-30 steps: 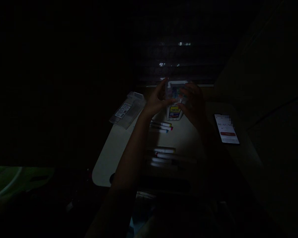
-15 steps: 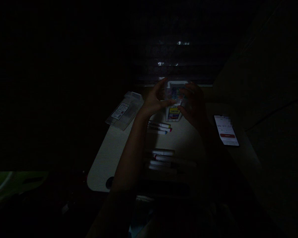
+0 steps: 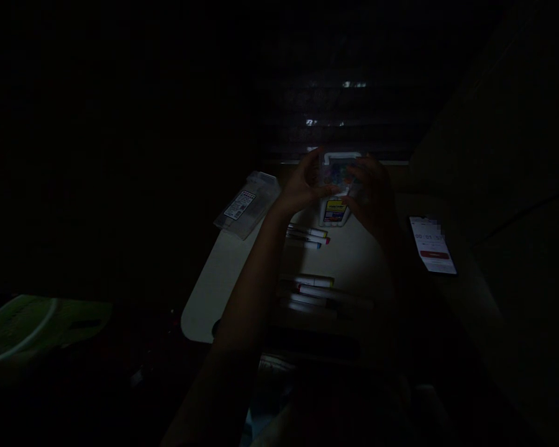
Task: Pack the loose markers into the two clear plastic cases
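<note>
in a dimly lit room, a green surface point(image 3: 74, 313) with a pale curved line is showing at far left, low in the view. next to the right, a clear plastic package point(image 3: 254, 208) bearing a white printed label point(image 3: 240, 204) is lying tilted at the far left edge of a white tabletop point(image 3: 209, 298), whose near left corner is curving round.

at center, a person's left hand point(image 3: 300, 189) is gripping the left side of a clear case point(image 3: 338, 175), its thumb resting across the front. the left forearm point(image 3: 251, 282) is partly covering two groups of markers on the tabletop: an upper set point(image 3: 307, 236) with yellow, pink and blue ends, and, nearer the person, a lower set point(image 3: 317, 282) that is fading into shadow.

the case is standing over the far part of the tabletop, beyond the markers, with a white frame at its top and a yellow-and-dark label on its lower front; blurred colors are showing through its upper part. the right hand point(image 3: 375, 192) is clasping the opposite side, so both hands are closing around the case.

at far right, apart from the hands, a phone point(image 3: 432, 245) is lying face up, its lit screen displaying digits and a red button.
</note>
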Motion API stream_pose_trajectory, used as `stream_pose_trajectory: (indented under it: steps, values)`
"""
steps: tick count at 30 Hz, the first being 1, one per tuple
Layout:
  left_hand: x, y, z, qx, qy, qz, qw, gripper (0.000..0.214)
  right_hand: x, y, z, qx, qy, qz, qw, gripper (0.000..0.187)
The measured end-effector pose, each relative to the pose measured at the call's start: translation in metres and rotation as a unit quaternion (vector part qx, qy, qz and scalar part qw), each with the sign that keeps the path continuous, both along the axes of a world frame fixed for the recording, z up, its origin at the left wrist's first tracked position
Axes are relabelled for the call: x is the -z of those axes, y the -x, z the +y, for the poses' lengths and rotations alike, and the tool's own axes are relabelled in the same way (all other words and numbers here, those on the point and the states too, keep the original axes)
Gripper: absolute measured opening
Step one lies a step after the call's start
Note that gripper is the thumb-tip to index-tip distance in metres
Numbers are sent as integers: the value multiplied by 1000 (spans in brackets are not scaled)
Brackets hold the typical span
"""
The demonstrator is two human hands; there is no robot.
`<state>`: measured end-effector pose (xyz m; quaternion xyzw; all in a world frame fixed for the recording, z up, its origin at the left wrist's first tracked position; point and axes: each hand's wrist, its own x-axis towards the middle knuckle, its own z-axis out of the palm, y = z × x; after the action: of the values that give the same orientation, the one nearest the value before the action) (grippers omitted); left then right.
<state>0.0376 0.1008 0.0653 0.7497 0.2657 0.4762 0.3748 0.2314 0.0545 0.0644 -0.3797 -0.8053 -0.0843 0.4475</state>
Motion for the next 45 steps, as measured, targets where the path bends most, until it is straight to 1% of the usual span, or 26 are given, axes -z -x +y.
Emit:
stream_pose_trajectory:
  steps: [4, 10, 14, 17, 22, 27, 30, 32, 41, 45]
  values:
    - [1, 1, 3, 9, -2, -7, 1000, 105, -2, -3, -2, 1, -41, -20, 999, 48]
    - [2, 1, 3, 15, 0, -16, 1000, 101, -3, -4, -3, -13, -58, -32, 998, 53]
    - [0, 2, 2, 2, 18, -28, 999, 104, -4, -1, -6, -5, -51, -14, 999, 51]
    - [-2, 5, 1, 14, 29, -24, 999, 109, -5, 1, -8, -4, -48, -11, 999, 49]
    - [-8, 7, -5, 29, 36, -18, 999, 109, -8, 1, -11, 9, -31, -21, 999, 47]
    - [-15, 14, -17, 57, 52, -18, 997, 99, -9, 0, -13, 11, -16, -18, 1000, 48]
    - [-17, 20, -20, 58, 60, -16, 996, 81, -9, 0, -14, 14, 4, -10, 1000, 50]
    - [-18, 21, -20, 55, 59, -16, 997, 74, -9, 0, -14, 11, 4, -8, 1000, 52]
    - [-23, 15, -22, 27, 33, 1, 999, 74, -10, -2, -15, 8, 3, -1, 1000, 50]
    - [-22, 15, -21, 36, 54, -20, 998, 71, -11, -2, -16, 8, 28, -1, 1000, 45]
